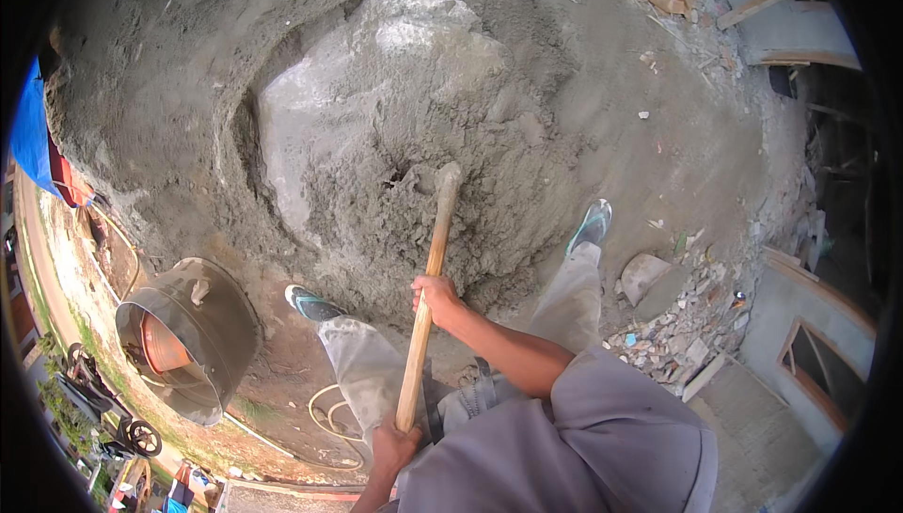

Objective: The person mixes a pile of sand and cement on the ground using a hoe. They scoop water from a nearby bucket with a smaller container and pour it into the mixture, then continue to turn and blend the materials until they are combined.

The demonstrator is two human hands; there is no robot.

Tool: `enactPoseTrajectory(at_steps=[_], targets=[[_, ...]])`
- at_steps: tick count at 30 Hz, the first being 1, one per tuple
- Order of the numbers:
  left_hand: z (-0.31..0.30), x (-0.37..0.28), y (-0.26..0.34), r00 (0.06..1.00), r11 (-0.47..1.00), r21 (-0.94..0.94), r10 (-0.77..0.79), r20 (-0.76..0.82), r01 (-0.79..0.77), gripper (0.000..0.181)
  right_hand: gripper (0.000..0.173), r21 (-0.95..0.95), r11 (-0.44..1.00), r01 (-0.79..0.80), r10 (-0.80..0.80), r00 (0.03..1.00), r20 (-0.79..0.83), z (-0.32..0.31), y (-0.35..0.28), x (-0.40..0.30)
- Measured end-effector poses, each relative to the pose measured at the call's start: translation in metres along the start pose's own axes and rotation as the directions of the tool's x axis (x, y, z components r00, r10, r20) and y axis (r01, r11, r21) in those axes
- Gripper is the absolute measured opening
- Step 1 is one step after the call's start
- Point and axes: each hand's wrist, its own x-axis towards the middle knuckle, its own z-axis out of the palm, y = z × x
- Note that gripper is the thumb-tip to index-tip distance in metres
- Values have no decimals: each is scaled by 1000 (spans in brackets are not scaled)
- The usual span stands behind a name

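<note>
My right hand (434, 298) grips the middle of a hoe's wooden handle (420, 337). Closer to my body, my left hand (394, 442) is closed around the handle's lower end. The far end of the hoe reaches the wet grey mortar (395, 210), and its caked socket (449, 174) shows there. Its blade is mostly hidden in the mix. Lumpy mortar surrounds the tool, while a smoother, paler patch (402, 37) lies beyond it. My feet, in dark sandals with teal straps, stand apart at the near edge of the heap.
At left a mortar-stained drum (204, 329) lies tipped, an orange container (162, 344) inside it. A pale hose (317, 407) curls by my left leg. On the right are rubble (677, 322), a mortar-coated bucket-like object (645, 279) and a grey wall with wood-framed openings (811, 344).
</note>
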Motion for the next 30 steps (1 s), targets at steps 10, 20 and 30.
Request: enactPoseTrajectory(at_steps=[10, 20, 30], targets=[[65, 178, 175, 899, 899, -27, 438, 24, -437, 41, 12, 103, 809, 579, -566, 814, -131, -100, -284, 16], [32, 159, 57, 985, 994, -44, 107, 133, -102, 46, 8, 21, 983, 181, -178, 979, -97, -42, -103, 149], [-90, -27, -126, 941, 914, 239, 339, -4, -328, 46, 11, 226, 952, -204, 175, 974, 142, -13, 39, -147]])
